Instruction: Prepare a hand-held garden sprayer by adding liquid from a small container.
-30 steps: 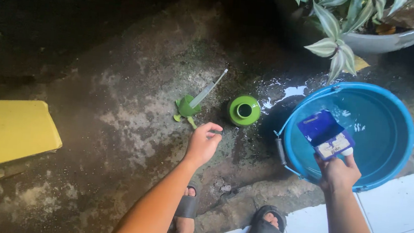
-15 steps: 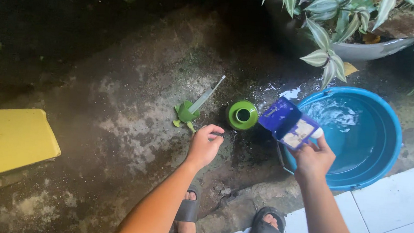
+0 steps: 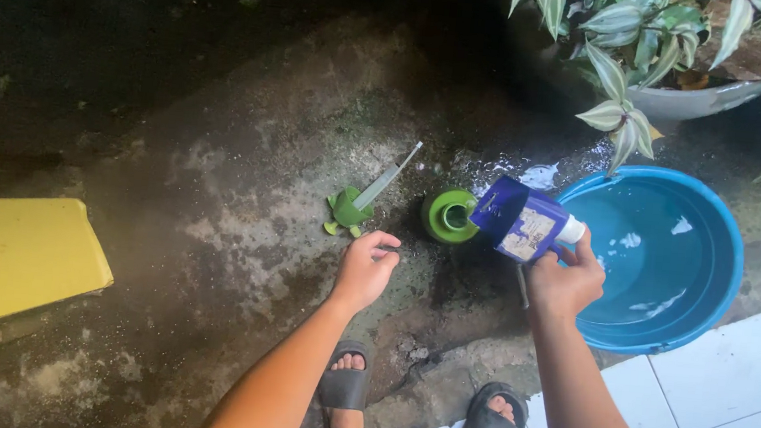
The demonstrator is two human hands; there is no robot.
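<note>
My right hand [image 3: 563, 280] grips a purple-blue box-shaped container [image 3: 519, 222] with a white cap end and tilts it, its open end right over the mouth of a round green bottle [image 3: 447, 215] standing on the wet concrete. My left hand [image 3: 365, 263] hovers low over the ground just left of the bottle, thumb and fingers pinched together; whether anything small sits between them I cannot tell. A green sprayer head with a clear tube [image 3: 349, 209] lies on the ground just beyond that hand.
A blue basin [image 3: 728, 226] holding water stands to the right of my right hand. A potted plant with striped leaves [image 3: 685, 94] is behind it. A yellow board [image 3: 10, 255] lies at the left. White tiles [image 3: 731, 401] begin at lower right. My sandalled feet [image 3: 345, 390] are below.
My right hand has carried the purple container left, out of the basin and over to the green bottle's mouth, tilting it. My left hand has stayed nearly in place.
</note>
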